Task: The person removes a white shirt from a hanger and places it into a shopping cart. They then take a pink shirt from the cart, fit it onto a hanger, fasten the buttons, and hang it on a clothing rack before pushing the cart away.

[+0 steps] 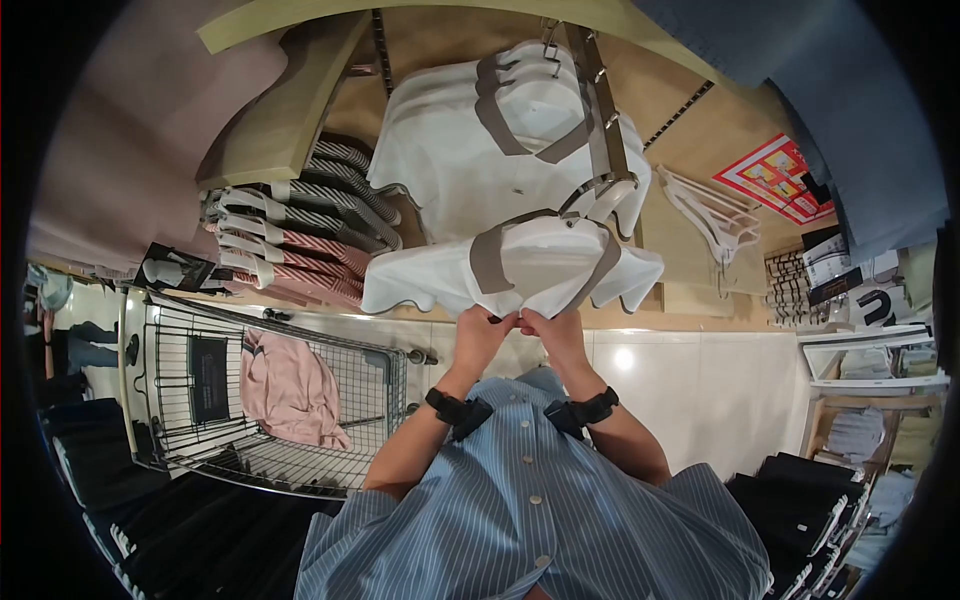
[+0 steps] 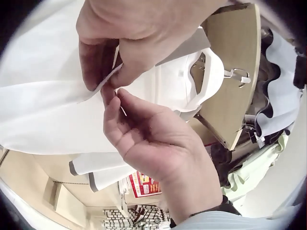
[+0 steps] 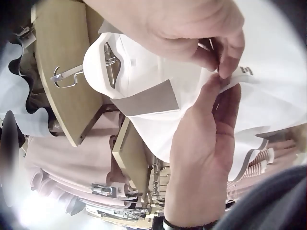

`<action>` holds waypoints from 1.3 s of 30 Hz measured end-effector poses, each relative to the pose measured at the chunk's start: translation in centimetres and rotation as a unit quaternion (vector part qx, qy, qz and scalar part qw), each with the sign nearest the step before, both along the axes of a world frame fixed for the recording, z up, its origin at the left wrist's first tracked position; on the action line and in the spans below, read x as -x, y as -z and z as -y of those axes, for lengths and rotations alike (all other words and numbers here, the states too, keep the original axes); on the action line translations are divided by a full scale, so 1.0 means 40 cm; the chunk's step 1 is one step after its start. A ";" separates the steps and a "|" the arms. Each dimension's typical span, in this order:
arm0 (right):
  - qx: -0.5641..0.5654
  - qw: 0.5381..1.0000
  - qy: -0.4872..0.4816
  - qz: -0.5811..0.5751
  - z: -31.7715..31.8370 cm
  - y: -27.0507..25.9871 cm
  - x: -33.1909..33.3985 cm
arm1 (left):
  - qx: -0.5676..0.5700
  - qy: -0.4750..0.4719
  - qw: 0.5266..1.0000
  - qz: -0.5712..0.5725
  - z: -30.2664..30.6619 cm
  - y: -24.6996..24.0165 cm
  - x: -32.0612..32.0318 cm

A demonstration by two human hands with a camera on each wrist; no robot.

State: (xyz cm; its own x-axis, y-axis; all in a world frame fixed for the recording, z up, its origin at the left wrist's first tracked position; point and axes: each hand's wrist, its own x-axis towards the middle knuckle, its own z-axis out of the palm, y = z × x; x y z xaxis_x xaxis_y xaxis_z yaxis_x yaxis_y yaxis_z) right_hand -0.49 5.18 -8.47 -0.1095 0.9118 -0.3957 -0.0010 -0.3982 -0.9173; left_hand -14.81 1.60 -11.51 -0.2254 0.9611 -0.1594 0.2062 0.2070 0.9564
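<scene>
left hand (image 1: 480,338): thumb and forefinger closed in a pinch on the hem edge (image 2: 111,80). The other fingers are curled loosely.
right hand (image 1: 556,335): same kind of pinch on the same edge, just beside the left. The fingertips (image 3: 225,67) of the two hands almost touch.
grip spot: middle of the hem. A small label (image 3: 244,71) sits at the pinch; its print is too small to read.
nearer hand: neither. Both are equally close, side by side on the cloth.
white polo shirt (image 1: 520,262): lies straight ahead of the grip, away from the body, lifted towards flat.
long axis: runs from the hem at the fingers to the grey-brown collar at the far end, in line with the forearms.
sleeves: spread left and right of the pinch, edges drooping in waves.
hanger (image 2: 211,72): white, inside the collar. Its hook (image 2: 237,74) is at the end far from the hands.
rack arm (image 1: 600,110): metal, juts from the wooden wall panel and carries the shirt.
second white polo (image 1: 480,140): hangs behind, on the same arm.
striped shirts (image 1: 310,225): rack to the left, well apart.
wire cart (image 1: 180,330): low left, holds a pink garment (image 1: 290,390).
</scene>
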 end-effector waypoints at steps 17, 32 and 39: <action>-0.020 0.994 -0.035 0.099 0.002 -0.029 -0.041 | 0.035 -0.015 0.998 0.057 0.019 0.009 0.027; -0.061 0.992 -0.088 0.067 0.030 -0.082 -0.062 | 0.041 -0.063 0.974 0.212 -0.049 -0.039 0.033; -0.104 0.986 -0.056 0.119 0.014 -0.075 -0.034 | -0.008 -0.016 0.953 0.302 -0.037 -0.069 -0.001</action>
